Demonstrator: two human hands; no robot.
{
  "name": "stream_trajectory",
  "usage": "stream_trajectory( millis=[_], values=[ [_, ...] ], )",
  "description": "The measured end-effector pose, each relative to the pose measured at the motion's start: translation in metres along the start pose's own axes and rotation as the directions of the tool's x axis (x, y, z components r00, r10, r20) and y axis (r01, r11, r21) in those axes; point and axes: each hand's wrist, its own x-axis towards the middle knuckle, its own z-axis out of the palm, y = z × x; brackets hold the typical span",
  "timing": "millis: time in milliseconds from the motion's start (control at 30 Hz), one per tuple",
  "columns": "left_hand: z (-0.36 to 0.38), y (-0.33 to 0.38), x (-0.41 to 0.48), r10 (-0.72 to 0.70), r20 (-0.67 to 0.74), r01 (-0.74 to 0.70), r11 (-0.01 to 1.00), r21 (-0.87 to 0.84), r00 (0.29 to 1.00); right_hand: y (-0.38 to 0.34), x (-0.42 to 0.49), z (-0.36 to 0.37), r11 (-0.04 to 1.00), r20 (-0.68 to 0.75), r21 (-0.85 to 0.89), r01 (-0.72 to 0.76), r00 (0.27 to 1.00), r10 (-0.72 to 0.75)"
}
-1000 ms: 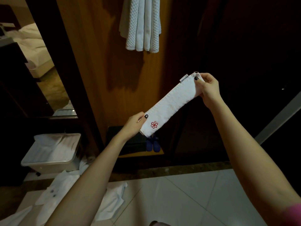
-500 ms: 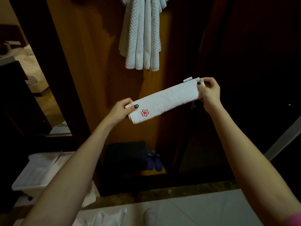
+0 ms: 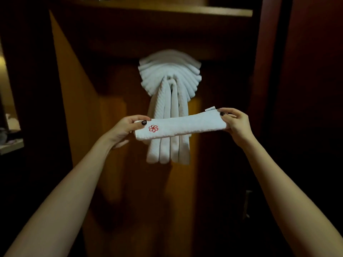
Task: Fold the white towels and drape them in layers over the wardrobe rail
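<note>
- At the centre of our view, we hold a folded white towel stretched as a narrow, nearly level band between both hands, with its 3 o'clock end slightly higher.
- Our left hand grips the 9 o'clock end, with the thumb and its dark-painted nail pressed on top and the fingers curled beneath.
- Our right hand pinches the 3 o'clock end, thumb in front and fingers wrapped behind.
- A red flower emblem sits on the towel just beside the left thumb. A small label tag sticks up from the top corner near the right hand.
- Behind the band, toward 12 o'clock, hung white towels fan out in layered arcs, and long folded tails drop from their middle. Our towel crosses in front of those tails. What they hang from is hidden under the folds.
- Higher still at 12 o'clock runs a wooden wardrobe shelf, and the wooden back panel fills the space behind.
</note>
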Motion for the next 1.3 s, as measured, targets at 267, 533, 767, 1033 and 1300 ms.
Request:
stream_trajectory(
  millis=[267,533,767,1033,1300],
  values=[
    [-0.036,0.082,0.106,0.204,-0.056,-0.197,0.975,0.1,0.977,-0.042,0.131,0.035,0.975,0.103,0.21,0.077,0.99,-0.101],
    [-0.053,0.128,0.193,0.401,-0.217,-0.392,0.916,0.083,0.89,-0.072,0.226,0.062,0.941,0.07,0.278,0.193,0.973,-0.22],
    [-0.057,0.135,0.24,0.378,-0.241,-0.372,0.926,0.073,0.894,-0.071,0.276,0.07,0.936,0.088,0.323,0.14,0.98,-0.177],
    [-0.072,0.063,0.23,0.142,-0.221,-0.135,0.99,0.044,0.965,-0.004,0.254,0.065,0.979,0.172,0.203,-0.036,0.985,0.0],
    [-0.042,0.017,0.22,0.095,-0.24,-0.128,0.984,-0.127,0.966,0.046,0.213,0.088,0.967,0.244,0.211,-0.14,0.966,0.087]
  ],
)
